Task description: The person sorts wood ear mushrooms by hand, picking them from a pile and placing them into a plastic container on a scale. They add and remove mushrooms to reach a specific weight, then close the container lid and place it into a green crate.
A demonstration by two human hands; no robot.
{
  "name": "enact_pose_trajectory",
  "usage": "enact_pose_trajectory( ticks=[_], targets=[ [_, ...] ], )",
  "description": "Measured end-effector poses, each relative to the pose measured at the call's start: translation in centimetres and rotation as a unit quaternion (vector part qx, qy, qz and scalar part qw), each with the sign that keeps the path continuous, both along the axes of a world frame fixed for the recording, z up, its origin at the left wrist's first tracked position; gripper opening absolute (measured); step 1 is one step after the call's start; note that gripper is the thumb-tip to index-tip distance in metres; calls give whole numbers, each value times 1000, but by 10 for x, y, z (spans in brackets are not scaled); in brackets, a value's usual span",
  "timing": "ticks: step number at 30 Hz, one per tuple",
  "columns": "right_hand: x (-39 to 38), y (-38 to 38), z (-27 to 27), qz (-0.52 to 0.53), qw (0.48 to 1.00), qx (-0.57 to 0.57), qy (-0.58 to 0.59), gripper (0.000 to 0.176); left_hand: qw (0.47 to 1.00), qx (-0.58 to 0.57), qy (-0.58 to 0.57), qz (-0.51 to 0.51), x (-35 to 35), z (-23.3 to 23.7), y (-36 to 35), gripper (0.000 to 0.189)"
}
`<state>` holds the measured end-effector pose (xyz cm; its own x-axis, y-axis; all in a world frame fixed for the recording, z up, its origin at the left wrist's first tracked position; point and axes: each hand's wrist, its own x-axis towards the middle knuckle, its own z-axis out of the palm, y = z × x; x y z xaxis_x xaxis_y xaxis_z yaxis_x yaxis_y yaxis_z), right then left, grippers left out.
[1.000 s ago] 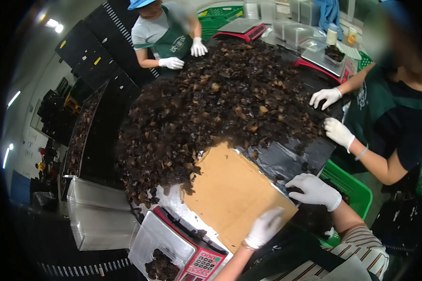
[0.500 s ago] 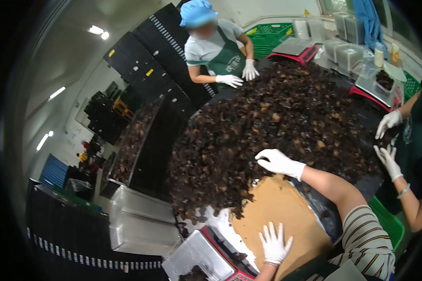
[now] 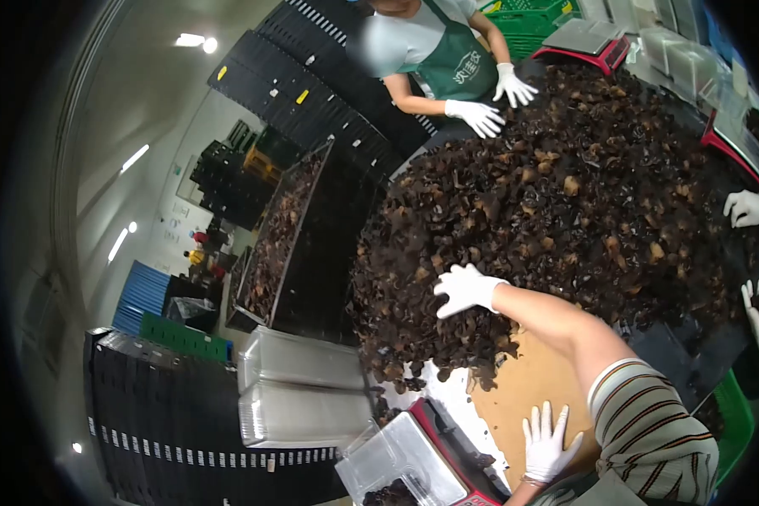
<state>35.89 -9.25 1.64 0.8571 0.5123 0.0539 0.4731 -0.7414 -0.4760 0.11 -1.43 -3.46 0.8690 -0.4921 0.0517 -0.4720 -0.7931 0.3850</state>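
A large heap of dark wood ear mushrooms [image 3: 548,202] covers the table. My right hand [image 3: 468,289], in a white glove, is over the heap's near left part with its fingers spread; nothing shows in its grasp. My left hand [image 3: 548,443], also gloved, lies flat with fingers apart on a brown cardboard sheet [image 3: 514,396] at the table's near edge. Left of that hand stands a red scale [image 3: 443,447] with a clear plastic box [image 3: 388,460] on its pan, a few dark mushrooms inside.
Opposite, a co-worker in a green apron [image 3: 460,67] rests gloved hands on the heap's far edge. Another person's gloved hands [image 3: 746,208] are at the right. Stacked clear boxes [image 3: 304,384], black crates [image 3: 169,422] and a green crate [image 3: 738,422] stand around the table.
The view has shifted, moving the scene down and right. My right hand has moved left across the heap, its curled fingers now spread. My left hand stays flat on the cardboard.
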Motion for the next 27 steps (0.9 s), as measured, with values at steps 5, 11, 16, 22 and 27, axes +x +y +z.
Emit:
enact_pose_trajectory(
  ticks=[5,11,16,22,27],
  targets=[
    [-88,-48,-5,194,980,-35,-14,49,1000,-1,-5,8,-1,4,-2,67],
    [-205,-107,16,354,933,-36,49,52,997,-62,-38,-10,-3,-3,1,61],
    [-173,-104,55,303,920,91,231,39,996,-63,-63,-17,-3,-2,0,57],
    [-71,32,40,274,946,106,-140,25,993,-96,-60,-14,-3,-6,0,58],
    [-50,188,17,279,938,-5,-206,21,995,-94,-33,-1,-4,-15,3,58]
  ],
)
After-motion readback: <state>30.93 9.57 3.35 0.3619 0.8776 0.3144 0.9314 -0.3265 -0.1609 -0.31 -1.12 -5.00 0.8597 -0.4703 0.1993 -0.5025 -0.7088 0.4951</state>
